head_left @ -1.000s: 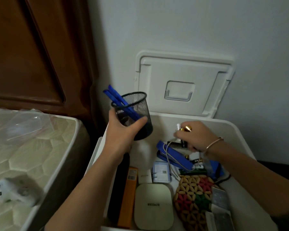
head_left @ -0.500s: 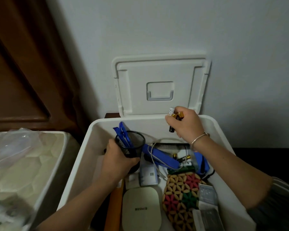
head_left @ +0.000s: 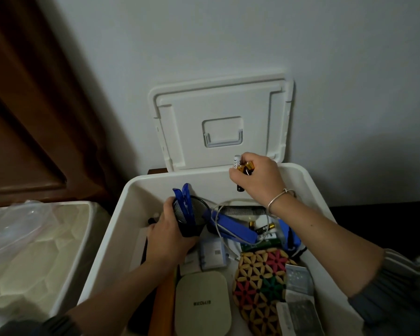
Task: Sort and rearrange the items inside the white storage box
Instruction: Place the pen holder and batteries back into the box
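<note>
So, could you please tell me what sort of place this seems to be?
Probably a bedroom or another room at home. A quilted mattress lies at the left beside dark wood panelling, and the white storage box, its lid leaning on a plain wall, holds household odds and ends.

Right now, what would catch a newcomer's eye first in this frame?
The right hand, raised over the white storage box's far edge, clutches several batteries. Lower left, the left hand grips a black mesh pen cup holding blue pens. A colourful flower-patterned mat brightens the box's near right.
</note>
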`<state>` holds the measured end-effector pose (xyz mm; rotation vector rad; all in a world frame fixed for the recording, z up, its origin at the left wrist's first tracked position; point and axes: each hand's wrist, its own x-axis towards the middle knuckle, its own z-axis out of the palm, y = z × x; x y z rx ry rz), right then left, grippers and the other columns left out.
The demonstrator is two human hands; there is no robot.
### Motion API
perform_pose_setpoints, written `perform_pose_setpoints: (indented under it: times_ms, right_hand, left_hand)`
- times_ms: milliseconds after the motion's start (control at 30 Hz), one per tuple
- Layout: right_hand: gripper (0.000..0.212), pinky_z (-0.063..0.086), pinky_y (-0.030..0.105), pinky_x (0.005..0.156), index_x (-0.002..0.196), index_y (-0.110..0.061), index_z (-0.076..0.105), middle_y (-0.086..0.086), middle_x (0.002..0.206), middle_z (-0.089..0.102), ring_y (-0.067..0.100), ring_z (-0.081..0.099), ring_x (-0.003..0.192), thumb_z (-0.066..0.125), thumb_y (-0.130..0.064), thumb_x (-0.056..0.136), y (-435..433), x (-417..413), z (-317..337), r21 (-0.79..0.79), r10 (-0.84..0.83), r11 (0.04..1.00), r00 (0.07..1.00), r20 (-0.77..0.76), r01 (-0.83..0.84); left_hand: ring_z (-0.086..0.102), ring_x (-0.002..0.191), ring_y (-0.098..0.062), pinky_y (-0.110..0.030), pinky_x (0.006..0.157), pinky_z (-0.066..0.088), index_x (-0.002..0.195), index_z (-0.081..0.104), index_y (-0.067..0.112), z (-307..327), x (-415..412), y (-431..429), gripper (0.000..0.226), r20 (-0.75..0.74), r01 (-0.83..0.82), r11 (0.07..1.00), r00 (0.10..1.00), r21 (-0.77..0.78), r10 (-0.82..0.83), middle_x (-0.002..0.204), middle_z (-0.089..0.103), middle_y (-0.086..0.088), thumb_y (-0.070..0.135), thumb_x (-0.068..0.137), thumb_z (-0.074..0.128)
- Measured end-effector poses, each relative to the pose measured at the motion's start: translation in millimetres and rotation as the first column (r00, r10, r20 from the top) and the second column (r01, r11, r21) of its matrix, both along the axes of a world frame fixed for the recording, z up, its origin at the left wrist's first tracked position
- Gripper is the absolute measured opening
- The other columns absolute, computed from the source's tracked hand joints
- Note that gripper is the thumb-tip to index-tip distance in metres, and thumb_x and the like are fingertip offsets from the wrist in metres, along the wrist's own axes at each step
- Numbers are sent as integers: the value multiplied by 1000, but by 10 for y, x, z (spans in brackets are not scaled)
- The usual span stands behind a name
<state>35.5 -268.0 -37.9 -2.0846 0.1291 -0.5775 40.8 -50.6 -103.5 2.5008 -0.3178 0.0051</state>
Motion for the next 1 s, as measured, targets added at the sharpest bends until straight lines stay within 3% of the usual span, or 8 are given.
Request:
perform_pose_setpoints:
  times_ms: [133,300,467,667,1000]
  right_hand:
    - [27,33,14,46,58,-15,47,-7,49,41,6,36,46,66,-17,77,-6,6,-6,-26,7,1000,1000,6,-7]
    - [29,33,12,46,57,-21,46,-8,49,43,4,38,45,66,-17,77,-11,16,-18,-37,8,999,1000,5,-8]
    - [24,35,11,47,60,-19,49,-9,49,45,3,40,46,67,-16,76,-10,15,-37,-40,8,999,1000,1,-8]
    - [20,35,9,46,62,-15,52,-9,49,44,-1,46,46,67,-15,76,-22,36,-57,-64,5,998,1000,7,-5]
    - [25,33,12,45,58,-17,49,-8,49,43,4,38,44,67,-18,76,-40,45,-69,5,-4,1000,998,-66,4]
  left_hand:
    - [54,117,-21,-40,99,48,141,27,21,-14,52,1,96,-5,12,1000,1000,21,-12,131,53,-3,31,65,85]
    - [41,124,-19,-34,102,35,147,23,19,-17,79,23,100,106,-34,965,994,260,6,134,44,1,47,68,79]
    - [40,130,-19,-40,108,31,151,14,19,-15,115,58,105,17,-44,960,999,277,41,140,43,1,60,72,70]
    - [46,119,-20,-39,99,37,135,39,19,10,182,105,86,73,-88,902,995,422,62,127,49,0,66,68,66]
    - [42,126,-21,-37,104,34,148,21,11,-14,126,80,96,164,-141,845,984,516,65,138,44,-4,66,78,58]
